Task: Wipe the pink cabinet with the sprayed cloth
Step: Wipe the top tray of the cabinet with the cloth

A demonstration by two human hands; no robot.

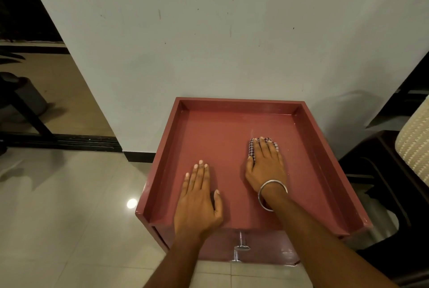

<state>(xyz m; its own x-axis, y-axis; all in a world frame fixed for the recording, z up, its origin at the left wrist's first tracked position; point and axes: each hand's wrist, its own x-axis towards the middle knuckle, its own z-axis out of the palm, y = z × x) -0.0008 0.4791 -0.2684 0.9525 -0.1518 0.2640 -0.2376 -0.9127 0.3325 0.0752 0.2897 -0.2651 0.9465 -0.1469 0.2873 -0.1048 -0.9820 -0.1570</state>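
Note:
The pink cabinet [222,129] stands against a white wall, its top a shallow tray with raised rims on three sides. My right hand [265,167], with a metal bangle on the wrist, lies flat on a folded checked cloth [251,148] and presses it onto the right half of the top. Only the cloth's left and far edges show past the fingers. My left hand [197,197] rests palm down on the front left of the top, fingers together, holding nothing. Two metal drawer knobs [241,247] stick out of the cabinet's front below the hands.
The white wall [209,43] rises straight behind the cabinet. A dark chair with a cream woven cushion [415,146] stands close on the right. Glossy tiled floor [69,206] lies to the left, with a dark doorway track and furniture legs beyond it.

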